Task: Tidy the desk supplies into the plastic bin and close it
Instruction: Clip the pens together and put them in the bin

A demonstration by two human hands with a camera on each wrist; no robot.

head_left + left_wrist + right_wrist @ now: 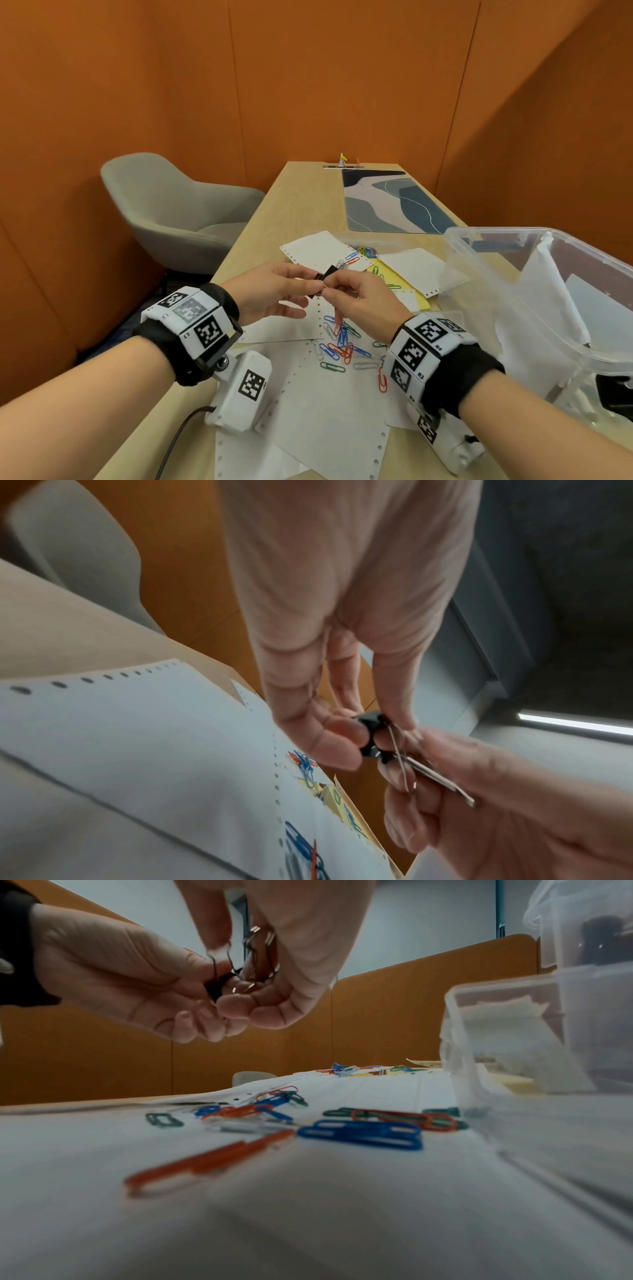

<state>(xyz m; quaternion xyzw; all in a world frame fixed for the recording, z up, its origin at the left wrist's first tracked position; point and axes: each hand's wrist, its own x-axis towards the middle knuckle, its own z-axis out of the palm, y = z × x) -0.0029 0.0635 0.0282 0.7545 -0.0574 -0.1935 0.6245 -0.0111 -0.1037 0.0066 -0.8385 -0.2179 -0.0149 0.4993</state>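
- Black binder clip (320, 280) held above the counter (270, 219), pinched between both hands: left hand (270, 291) grips its body, right hand (363, 298) its wire handles.
- Plastic bin (534, 274) stands open nearer the right hand.

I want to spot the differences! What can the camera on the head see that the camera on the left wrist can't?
Only the head view shows the clear plastic bin on the right, the patterned blue-and-grey desk mat and the marker-covered wristbands.

Only the left wrist view shows, close up, the silver wire handles of the small black binder clip that the right hand pinches.

Both show the left hand gripping that clip, white hole-edged paper, coloured paper clips and the grey chair.
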